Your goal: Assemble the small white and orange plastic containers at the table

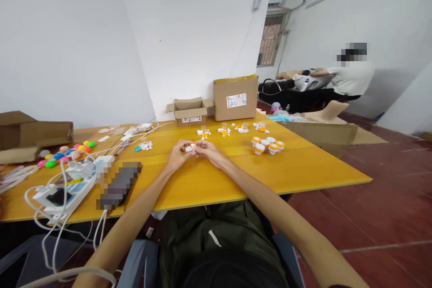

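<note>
small white piece | pinched between left hand and right hand fingertips

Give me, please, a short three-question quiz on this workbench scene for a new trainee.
1. True or false: both hands hold one small item over the yellow table.
2. Which lies nearest the right hand? A) the small jars with orange caps B) the coloured egg-shaped pieces C) the power strip
3. How many cardboard boxes stand at the table's far edge by the wall?

Key: 1 true, the left hand and right hand meet on the small item; 2 A; 3 two, the open small box and the taller box.
</note>
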`<state>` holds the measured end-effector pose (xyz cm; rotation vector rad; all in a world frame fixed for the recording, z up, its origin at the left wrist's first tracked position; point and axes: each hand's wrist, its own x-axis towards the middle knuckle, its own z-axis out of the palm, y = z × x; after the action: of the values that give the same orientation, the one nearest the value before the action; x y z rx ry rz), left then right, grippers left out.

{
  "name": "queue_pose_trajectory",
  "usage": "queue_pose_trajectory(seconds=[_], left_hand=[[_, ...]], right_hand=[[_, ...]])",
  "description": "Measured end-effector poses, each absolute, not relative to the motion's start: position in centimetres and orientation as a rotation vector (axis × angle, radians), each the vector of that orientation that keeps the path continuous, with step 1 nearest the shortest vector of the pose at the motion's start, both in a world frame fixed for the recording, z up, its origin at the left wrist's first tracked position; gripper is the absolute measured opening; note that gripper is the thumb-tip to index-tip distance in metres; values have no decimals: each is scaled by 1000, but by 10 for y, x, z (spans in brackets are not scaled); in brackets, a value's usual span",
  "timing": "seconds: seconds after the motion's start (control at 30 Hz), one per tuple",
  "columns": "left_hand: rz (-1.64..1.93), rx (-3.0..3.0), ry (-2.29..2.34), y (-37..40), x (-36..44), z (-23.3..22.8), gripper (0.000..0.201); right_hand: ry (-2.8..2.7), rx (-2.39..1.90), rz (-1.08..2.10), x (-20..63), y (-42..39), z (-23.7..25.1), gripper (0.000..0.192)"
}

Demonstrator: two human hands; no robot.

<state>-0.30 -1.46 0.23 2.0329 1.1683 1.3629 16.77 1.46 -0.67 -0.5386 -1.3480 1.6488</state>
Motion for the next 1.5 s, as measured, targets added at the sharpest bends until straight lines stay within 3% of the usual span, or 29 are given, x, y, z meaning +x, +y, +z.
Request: queue_pose_trajectory(seconds=[0.27,0.93,1.5], left_hand=[[1376,1883,1197,-13,-1,-1,38],[1383,1927,1130,-11,-2,-4,25],[1376,1784,1173,-13,0,-1,34]], right_hand=[[-1313,-605,1542,170,15,-5,36],[-1326,-666,1577,172,19,-7,40],[-1388,-698,1323,170,22,-11,32]])
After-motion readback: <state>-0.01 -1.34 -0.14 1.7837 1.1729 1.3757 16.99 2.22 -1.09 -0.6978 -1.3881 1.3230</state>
